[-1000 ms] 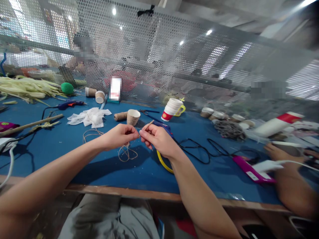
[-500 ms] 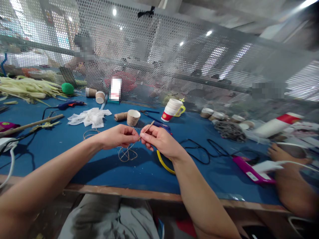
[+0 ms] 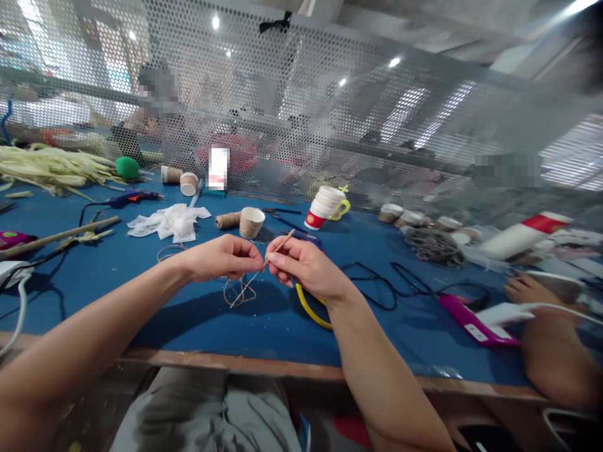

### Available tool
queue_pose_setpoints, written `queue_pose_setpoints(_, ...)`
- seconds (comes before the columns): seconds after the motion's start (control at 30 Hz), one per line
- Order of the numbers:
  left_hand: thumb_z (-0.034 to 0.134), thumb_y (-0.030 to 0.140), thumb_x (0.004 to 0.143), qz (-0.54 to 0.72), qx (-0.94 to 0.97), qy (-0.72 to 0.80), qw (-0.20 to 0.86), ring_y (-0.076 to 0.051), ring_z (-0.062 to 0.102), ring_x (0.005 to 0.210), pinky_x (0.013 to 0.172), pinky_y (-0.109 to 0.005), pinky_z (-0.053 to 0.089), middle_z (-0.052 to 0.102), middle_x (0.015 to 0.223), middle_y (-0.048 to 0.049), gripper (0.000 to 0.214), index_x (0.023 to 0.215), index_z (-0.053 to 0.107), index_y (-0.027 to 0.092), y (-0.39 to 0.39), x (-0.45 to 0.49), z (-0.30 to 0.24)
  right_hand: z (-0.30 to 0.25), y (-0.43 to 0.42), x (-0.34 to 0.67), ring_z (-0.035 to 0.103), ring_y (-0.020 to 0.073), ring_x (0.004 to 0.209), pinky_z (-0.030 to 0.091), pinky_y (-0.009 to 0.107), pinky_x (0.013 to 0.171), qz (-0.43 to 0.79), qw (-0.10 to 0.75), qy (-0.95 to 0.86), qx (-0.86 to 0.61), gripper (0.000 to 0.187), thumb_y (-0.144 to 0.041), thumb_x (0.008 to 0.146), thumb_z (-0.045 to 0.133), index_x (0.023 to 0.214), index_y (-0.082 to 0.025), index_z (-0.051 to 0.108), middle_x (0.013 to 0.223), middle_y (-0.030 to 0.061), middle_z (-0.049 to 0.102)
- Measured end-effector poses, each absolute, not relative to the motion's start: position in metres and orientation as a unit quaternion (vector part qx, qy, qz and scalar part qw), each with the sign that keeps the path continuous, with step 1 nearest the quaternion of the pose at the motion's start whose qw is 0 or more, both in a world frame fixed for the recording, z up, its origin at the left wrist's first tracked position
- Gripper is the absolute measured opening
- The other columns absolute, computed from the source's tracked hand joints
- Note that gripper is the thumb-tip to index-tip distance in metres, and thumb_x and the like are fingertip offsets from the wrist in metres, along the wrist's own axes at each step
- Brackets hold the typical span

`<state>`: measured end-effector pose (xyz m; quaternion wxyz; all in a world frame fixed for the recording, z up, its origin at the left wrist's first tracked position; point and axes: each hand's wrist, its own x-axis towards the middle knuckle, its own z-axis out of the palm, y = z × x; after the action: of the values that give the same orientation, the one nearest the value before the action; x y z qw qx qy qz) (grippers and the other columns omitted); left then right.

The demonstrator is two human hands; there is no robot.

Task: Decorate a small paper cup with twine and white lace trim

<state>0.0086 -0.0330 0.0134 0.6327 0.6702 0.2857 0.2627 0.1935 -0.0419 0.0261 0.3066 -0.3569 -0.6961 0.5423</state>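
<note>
My left hand (image 3: 225,257) and my right hand (image 3: 301,267) meet above the blue table (image 3: 198,314), both with fingers pinched. The right hand grips a thin wooden stick (image 3: 281,245) that points up and away. The left hand pinches jute twine (image 3: 241,290), which hangs in loose loops onto the table and runs up to the stick's lower end. A yellow hoop (image 3: 308,307) lies under my right wrist.
A paper cup (image 3: 251,221) and a twine spool (image 3: 228,220) stand just behind my hands. White cloth (image 3: 169,221), a glue gun (image 3: 132,197), cup stack (image 3: 326,207), black cable (image 3: 386,285) and a pink tool (image 3: 473,320) lie around. Another person's hand (image 3: 532,292) rests at right. Mesh screen (image 3: 301,113) behind.
My hands have risen slightly and the stick has tilted a little more upright, with a straight strand of twine now stretched below the fingertips. The other person's hand at right shifted slightly.
</note>
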Motion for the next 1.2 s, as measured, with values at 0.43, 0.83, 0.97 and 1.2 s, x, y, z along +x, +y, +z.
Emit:
queue_pose_setpoints(0.43,0.049,0.028,0.077,0.301,0.757,0.357,0.458,-0.005,0.035,0.05,0.045,-0.019,0.028,0.045,0.058,0.0036,0.018,0.069,0.052,0.013,-0.032,0.014,0.01,0.018,-0.038,0.184,0.042,0.0049,0.042,0.033,0.018,0.038,0.462,0.336,-0.692,-0.441,0.027,-0.042,0.073,0.057,0.072,-0.016,0.048,0.056,-0.004,0.051)
queue_pose_setpoints(0.83,0.047,0.021,0.076,0.36,0.788,0.404,0.294,-0.008,0.038,0.052,0.047,-0.021,0.029,0.047,0.058,0.0014,0.012,0.07,0.053,0.012,-0.036,0.02,0.005,0.011,-0.035,0.181,0.041,0.0044,0.04,0.031,0.018,0.035,0.458,0.374,-0.672,-0.446,0.025,-0.038,0.073,0.058,0.069,-0.016,0.049,0.055,-0.0042,0.051)
queue_pose_setpoints(0.97,0.046,0.023,0.076,0.345,0.763,0.385,0.387,-0.007,0.035,0.051,0.047,-0.02,0.029,0.045,0.058,0.0029,0.014,0.07,0.052,0.012,-0.032,0.018,0.006,0.012,-0.036,0.181,0.041,0.0042,0.04,0.031,0.017,0.035,0.474,0.393,-0.66,-0.431,0.022,-0.035,0.073,0.06,0.07,-0.016,0.049,0.054,-0.0045,0.051)
queue_pose_setpoints(1.2,0.047,0.024,0.077,0.328,0.736,0.375,0.459,-0.005,0.033,0.049,0.046,-0.02,0.026,0.042,0.057,0.0045,0.014,0.07,0.05,0.013,-0.035,0.014,0.014,0.014,-0.037,0.182,0.042,0.0041,0.04,0.032,0.017,0.035,0.479,0.397,-0.666,-0.41,0.022,-0.034,0.073,0.06,0.071,-0.016,0.049,0.055,-0.0045,0.051)
